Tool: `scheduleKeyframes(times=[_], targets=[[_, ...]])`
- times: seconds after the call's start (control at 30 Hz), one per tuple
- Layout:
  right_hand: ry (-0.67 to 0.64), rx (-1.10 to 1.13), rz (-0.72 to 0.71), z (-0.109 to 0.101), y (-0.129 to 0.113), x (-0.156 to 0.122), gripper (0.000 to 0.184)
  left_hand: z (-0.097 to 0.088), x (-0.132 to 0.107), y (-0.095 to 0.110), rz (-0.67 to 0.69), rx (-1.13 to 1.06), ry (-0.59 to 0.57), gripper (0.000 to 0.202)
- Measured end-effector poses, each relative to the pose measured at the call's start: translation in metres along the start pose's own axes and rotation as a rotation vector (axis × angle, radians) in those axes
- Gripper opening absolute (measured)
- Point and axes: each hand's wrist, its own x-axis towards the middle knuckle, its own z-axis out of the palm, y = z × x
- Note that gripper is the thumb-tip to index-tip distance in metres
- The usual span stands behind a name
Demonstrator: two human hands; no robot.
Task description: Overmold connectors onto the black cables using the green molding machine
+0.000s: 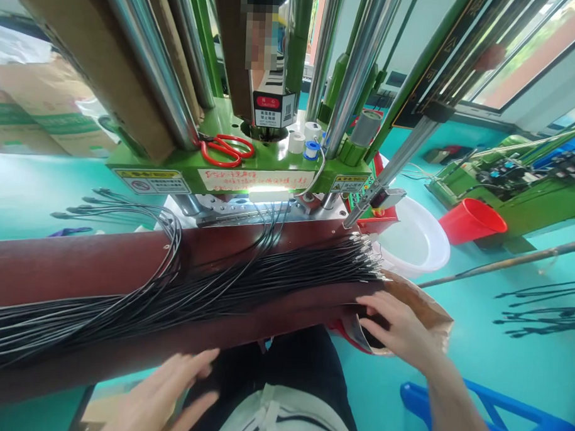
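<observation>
A long bundle of black cables [247,283] with silvery tips at its right end lies along the brown bench top [203,338]. Some of the cables curve up into the lit lower part of the green machine [327,173], and others loop over the bench's far edge at left. My left hand [173,387] is in front of the bench by my lap, thumb and fingers apart, nothing visible in it. At the right end of the bench, my right hand [397,326] hovers over or touches the near edge beside a brown paper-lined container [430,308]. Its fingers are spread.
Red-handled scissors [226,152] and small white rolls [297,142] rest on the machine's ledge. A white tub [409,238] and a red bucket [473,222] stand beyond the bench at right. A blue stool [511,412] is at lower right. More cables hang at far right.
</observation>
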Motion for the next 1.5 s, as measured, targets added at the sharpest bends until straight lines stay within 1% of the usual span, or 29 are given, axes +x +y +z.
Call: scheduleKeyframes(times=[0.07, 0.1, 0.13, 0.2, 0.27, 0.33, 0.4, 0.47, 0.57, 0.6, 0.67, 0.73, 0.8, 0.83, 0.87, 0.9, 1.0, 1.07, 1.13, 1.2, 1.27, 1.33, 1.4, 1.47, 1.5], targets=[[0.053, -0.126, -0.159, 0.011, -0.007, 0.016, 0.022, 0.009, 0.033, 0.034, 0.31, 0.161, 0.009, 0.036], [0.071, -0.191, -0.221, 0.016, -0.008, 0.024, 0.019, 0.014, 0.049, 0.047, 0.411, 0.242, 0.047, 0.033], [0.092, -0.255, -0.27, 0.021, -0.008, 0.031, 0.019, 0.019, 0.063, 0.057, 0.481, 0.333, 0.093, 0.032], [0.155, -0.353, -0.33, 0.025, -0.007, 0.041, 0.022, 0.029, 0.085, 0.07, 0.567, 0.497, 0.175, 0.033], [0.254, -0.393, -0.345, 0.025, -0.005, 0.048, 0.021, 0.036, 0.101, 0.078, 0.608, 0.616, 0.199, 0.036], [0.36, -0.397, -0.329, 0.022, -0.005, 0.055, 0.019, 0.038, 0.114, 0.082, 0.621, 0.688, 0.16, 0.038], [0.42, -0.416, -0.294, 0.02, -0.005, 0.062, 0.018, 0.038, 0.125, 0.086, 0.614, 0.733, 0.099, 0.04], [0.412, -0.44, -0.252, 0.02, -0.006, 0.069, 0.017, 0.038, 0.136, 0.09, 0.591, 0.748, 0.05, 0.047], [0.336, -0.405, -0.195, 0.023, -0.004, 0.074, 0.015, 0.041, 0.152, 0.1, 0.558, 0.711, 0.016, 0.057], [0.315, -0.374, -0.183, 0.024, -0.004, 0.074, 0.014, 0.043, 0.158, 0.104, 0.545, 0.698, 0.001, 0.056], [0.296, -0.312, -0.16, 0.026, -0.003, 0.071, 0.015, 0.047, 0.168, 0.113, 0.515, 0.697, -0.056, 0.046], [0.302, -0.262, -0.142, 0.029, -0.002, 0.065, 0.02, 0.049, 0.178, 0.121, 0.491, 0.695, -0.178, 0.032], [0.317, -0.219, -0.141, 0.032, -0.002, 0.058, 0.024, 0.048, 0.188, 0.127, 0.471, 0.638, -0.326, 0.026], [0.327, -0.197, -0.151, 0.034, -0.002, 0.054, 0.024, 0.046, 0.192, 0.128, 0.459, 0.584, -0.378, 0.024], [0.337, -0.174, -0.165, 0.036, -0.002, 0.051, 0.023, 0.042, 0.196, 0.13, 0.442, 0.518, -0.406, 0.022], [0.346, -0.149, -0.179, 0.037, -0.003, 0.048, 0.023, 0.038, 0.198, 0.13, 0.421, 0.442, -0.407, 0.021], [0.383, -0.052, -0.211, 0.038, -0.007, 0.039, 0.022, 0.021, 0.202, 0.131, 0.362, 0.185, -0.362, 0.018], [0.405, 0.036, -0.242, 0.036, -0.012, 0.035, 0.022, 0.009, 0.199, 0.133, 0.317, 0.042, -0.368, 0.021], [0.411, 0.129, -0.282, 0.034, -0.02, 0.033, 0.022, -0.001, 0.195, 0.135, 0.273, -0.031, -0.381, 0.025], [0.385, 0.235, -0.312, 0.033, -0.03, 0.035, 0.022, -0.006, 0.189, 0.137, 0.249, -0.052, -0.39, 0.026], [0.317, 0.409, -0.3, 0.033, -0.041, 0.041, 0.021, -0.006, 0.184, 0.138, 0.244, -0.066, -0.404, 0.025], [0.203, 0.726, -0.207, 0.035, -0.054, 0.049, 0.02, -0.003, 0.182, 0.137, 0.247, -0.088, -0.417, 0.024], [0.062, 1.163, -0.075, 0.037, -0.064, 0.058, 0.021, 0.0, 0.181, 0.134, 0.235, -0.121, -0.422, 0.023], [-0.102, 1.574, 0.008, 0.038, -0.071, 0.067, 0.028, 0.001, 0.183, 0.13, 0.218, -0.16, -0.426, 0.023], [-0.179, 1.723, 0.018, 0.038, -0.073, 0.07, 0.033, 0.002, 0.184, 0.127, 0.21, -0.176, -0.419, 0.024]])
